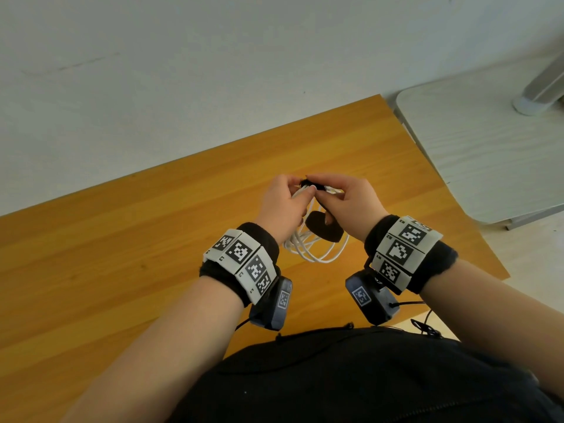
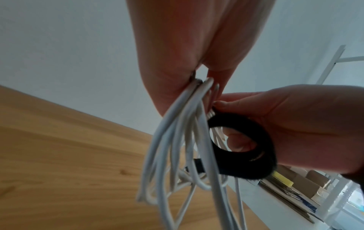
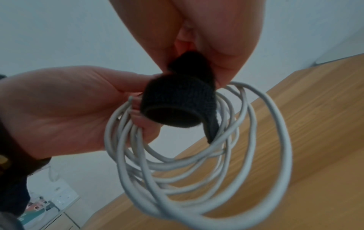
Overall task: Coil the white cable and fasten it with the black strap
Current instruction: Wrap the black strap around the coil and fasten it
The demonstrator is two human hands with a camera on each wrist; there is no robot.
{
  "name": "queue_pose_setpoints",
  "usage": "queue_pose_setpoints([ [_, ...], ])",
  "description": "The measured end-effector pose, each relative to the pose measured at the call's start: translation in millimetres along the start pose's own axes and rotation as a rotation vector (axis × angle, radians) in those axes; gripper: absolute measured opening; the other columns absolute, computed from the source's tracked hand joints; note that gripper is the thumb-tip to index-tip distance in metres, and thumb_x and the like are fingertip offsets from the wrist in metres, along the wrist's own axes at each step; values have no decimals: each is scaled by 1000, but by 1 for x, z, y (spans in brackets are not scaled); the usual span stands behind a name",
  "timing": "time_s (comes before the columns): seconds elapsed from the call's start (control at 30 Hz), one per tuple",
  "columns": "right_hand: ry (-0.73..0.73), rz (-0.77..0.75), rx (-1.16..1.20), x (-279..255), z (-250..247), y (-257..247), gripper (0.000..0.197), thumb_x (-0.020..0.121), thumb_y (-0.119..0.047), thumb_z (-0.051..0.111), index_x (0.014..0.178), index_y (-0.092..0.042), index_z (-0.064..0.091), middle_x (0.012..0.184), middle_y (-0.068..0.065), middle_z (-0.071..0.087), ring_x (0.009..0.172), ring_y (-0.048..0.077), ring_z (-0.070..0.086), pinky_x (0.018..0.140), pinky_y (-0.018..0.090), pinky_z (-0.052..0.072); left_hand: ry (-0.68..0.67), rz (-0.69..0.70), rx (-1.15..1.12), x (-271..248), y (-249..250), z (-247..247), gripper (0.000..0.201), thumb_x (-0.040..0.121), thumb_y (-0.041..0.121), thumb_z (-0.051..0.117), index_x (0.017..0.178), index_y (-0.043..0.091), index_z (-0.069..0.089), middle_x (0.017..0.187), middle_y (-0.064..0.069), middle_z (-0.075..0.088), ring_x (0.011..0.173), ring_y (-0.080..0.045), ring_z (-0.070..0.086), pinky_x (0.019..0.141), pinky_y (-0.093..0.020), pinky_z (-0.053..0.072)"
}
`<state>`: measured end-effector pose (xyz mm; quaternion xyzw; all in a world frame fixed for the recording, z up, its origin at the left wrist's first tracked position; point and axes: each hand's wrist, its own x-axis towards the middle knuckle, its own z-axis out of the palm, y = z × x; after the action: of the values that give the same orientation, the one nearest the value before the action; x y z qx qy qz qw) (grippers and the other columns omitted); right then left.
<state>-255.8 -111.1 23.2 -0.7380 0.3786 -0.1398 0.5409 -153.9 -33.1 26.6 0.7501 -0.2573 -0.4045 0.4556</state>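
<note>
The white cable (image 1: 317, 253) hangs in several loops above the wooden table (image 1: 122, 239). My left hand (image 1: 282, 206) pinches the top of the coil (image 2: 177, 140) between thumb and fingers. The black strap (image 1: 325, 228) curls into a loose ring beside the loops; its upper end runs over the bundle at my fingertips. My right hand (image 1: 345, 203) pinches that strap end. In the right wrist view the strap (image 3: 179, 99) sits in front of the coil (image 3: 246, 163), with my left hand (image 3: 69, 109) behind it. In the left wrist view the strap ring (image 2: 244, 147) lies against my right hand (image 2: 305, 124).
The table ends at a pale wall (image 1: 152, 87) behind. A grey stand base (image 1: 488, 154) sits off the table's right corner. Shelving with boxes (image 2: 295, 183) shows in the left wrist view. My dark clothing (image 1: 351, 377) is at the near table edge.
</note>
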Motion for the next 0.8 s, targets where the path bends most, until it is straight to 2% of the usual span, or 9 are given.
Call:
queue_pose_setpoints([
  [0.1,-17,0,-22,0,0,1,31,93,-13,53,122,-19,61,60,-14,55,50,13,54,62,24,49,13,-12,-38,1,1,0,26,94,21,54,116,13,44,84,-3,51,60,-12,47,52,-25,39],
  [0.23,-51,12,-26,3,-2,2,32,95,-12,47,125,-18,59,64,-20,52,44,2,52,49,10,42,-18,-33,-19,3,0,-2,21,96,24,49,109,7,53,88,-12,53,60,-15,43,54,-27,37],
  [0.33,-66,25,-14,3,-4,2,34,95,-10,45,126,-17,57,71,-17,54,49,5,54,49,7,42,-22,-63,-24,6,-1,-2,21,97,25,47,106,6,53,82,-10,52,58,-15,42,53,-26,37],
  [0.4,14,-15,-50,2,-3,4,31,93,-11,50,122,-18,58,84,-8,58,58,11,60,56,11,49,-14,-80,-26,7,0,-2,24,98,26,46,108,6,54,71,-4,49,54,-14,40,52,-25,35],
  [0.5,209,-57,-121,0,0,6,18,89,-16,59,106,-16,63,108,0,49,76,23,65,74,34,56,-7,-85,-44,8,3,-1,22,98,25,46,107,7,54,64,-2,45,52,-13,38,50,-24,33],
  [0.57,255,-66,-165,-1,3,7,19,89,-19,59,106,-13,66,109,-2,44,85,24,62,80,35,53,-13,-75,-57,9,3,0,19,98,23,46,98,7,56,68,-5,47,53,-15,37,51,-26,32],
  [0.63,259,-88,-191,-2,5,8,22,90,-19,58,109,-11,67,110,2,46,90,23,59,83,36,53,-20,-72,-65,10,3,2,17,97,22,47,88,11,56,75,-10,49,54,-16,37,52,-28,32],
  [0.67,255,-93,-202,-2,5,7,23,90,-19,58,110,-11,67,111,4,47,91,22,57,84,37,53,-26,-76,-67,10,2,3,16,97,21,48,88,10,55,79,-12,50,54,-16,37,52,-29,32],
  [0.8,231,-112,-229,-1,6,5,24,92,-18,55,111,-12,68,112,8,50,84,16,51,83,38,53,-21,-47,3,11,0,5,26,96,24,50,111,3,55,94,-18,62,58,-16,45,57,-32,37],
])
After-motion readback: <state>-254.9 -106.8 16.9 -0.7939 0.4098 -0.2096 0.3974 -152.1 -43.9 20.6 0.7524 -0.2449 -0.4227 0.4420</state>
